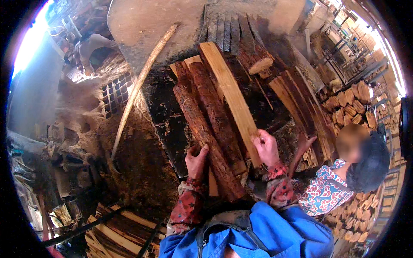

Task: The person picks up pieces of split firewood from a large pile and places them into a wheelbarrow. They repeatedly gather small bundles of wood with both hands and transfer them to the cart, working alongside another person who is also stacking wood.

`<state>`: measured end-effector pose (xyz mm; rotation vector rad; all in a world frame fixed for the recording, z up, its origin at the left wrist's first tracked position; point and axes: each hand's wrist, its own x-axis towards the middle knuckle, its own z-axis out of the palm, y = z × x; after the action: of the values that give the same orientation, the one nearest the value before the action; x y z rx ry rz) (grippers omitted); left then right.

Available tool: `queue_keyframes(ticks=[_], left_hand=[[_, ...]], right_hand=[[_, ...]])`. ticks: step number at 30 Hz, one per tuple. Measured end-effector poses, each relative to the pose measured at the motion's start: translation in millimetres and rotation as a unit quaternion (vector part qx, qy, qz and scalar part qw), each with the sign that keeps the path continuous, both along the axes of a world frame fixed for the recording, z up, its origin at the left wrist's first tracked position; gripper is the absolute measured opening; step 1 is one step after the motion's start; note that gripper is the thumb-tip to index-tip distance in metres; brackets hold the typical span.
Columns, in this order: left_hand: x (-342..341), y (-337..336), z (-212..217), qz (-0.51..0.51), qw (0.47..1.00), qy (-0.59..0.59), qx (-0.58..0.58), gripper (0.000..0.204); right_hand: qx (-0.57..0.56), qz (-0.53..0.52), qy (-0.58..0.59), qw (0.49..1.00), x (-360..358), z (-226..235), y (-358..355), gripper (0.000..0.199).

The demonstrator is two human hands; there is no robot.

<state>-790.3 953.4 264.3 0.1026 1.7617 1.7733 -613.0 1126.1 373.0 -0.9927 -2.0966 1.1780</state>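
Both my hands gripping wood mid-frame: left hand (pixel 197 160) on log (pixel 206 137), right hand (pixel 266 148) on plank (pixel 230 96). Stack could slide, pinch fingers.

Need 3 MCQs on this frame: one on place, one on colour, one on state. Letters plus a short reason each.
1. Where does the long pale pole lie?
A. Left of the log bundle, leaning on the dark surface
B. Across the person's lap
C. On the stacked firewood at right

2. What colour is the garment at the lower edge?
A. Yellow
B. Blue
C. White

3. What is the right hand doing?
A. Hanging free in the air
B. Gripping the pale plank
C. Resting on the floor

Answers: 1 A, the pole runs diagonally to the left of the bark-covered logs. 2 B, the cloth below the forearms is plainly blue. 3 B, its fingers close on the plank's lower end, while the left hand rests against a bark-covered log.
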Motion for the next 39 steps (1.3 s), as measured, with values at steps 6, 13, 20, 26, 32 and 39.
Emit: queue_keyframes(ticks=[6, 13, 20, 26, 32, 39], left_hand=[[-8.4, 3.4, -11.8, -0.012, 1.0, -0.025, 0.001, 0.071], [-9.9, 5.3, -28.1, 0.007, 1.0, 0.005, -0.002, 0.068], [-8.5, 4.3, -15.0, -0.004, 0.999, 0.017, -0.045, 0.065], [-4.9, 5.1, 7.4, 0.002, 0.999, -0.033, 0.035, 0.051], [-4.4, 2.4, 0.5, 0.004, 0.999, -0.016, 0.027, 0.054], [-11.1, -0.6, -13.8, -0.026, 0.999, -0.023, 0.017, 0.062]], right_hand=[[0.04, 0.13, -0.12, 0.983, -15.0, -10.8, -44.2, 0.023], [0.083, 0.083, -0.017, 0.993, -21.9, -9.5, 31.6, 0.02], [0.324, -0.149, -0.168, 0.919, -49.1, 8.7, 250.2, 0.056], [0.212, -0.115, -0.319, 0.917, -60.2, -19.3, 337.3, 0.102], [0.096, -0.074, -0.304, 0.945, -24.0, -8.3, 347.1, 0.097], [0.252, -0.159, -0.339, 0.892, -14.0, 6.1, 297.3, 0.106]])
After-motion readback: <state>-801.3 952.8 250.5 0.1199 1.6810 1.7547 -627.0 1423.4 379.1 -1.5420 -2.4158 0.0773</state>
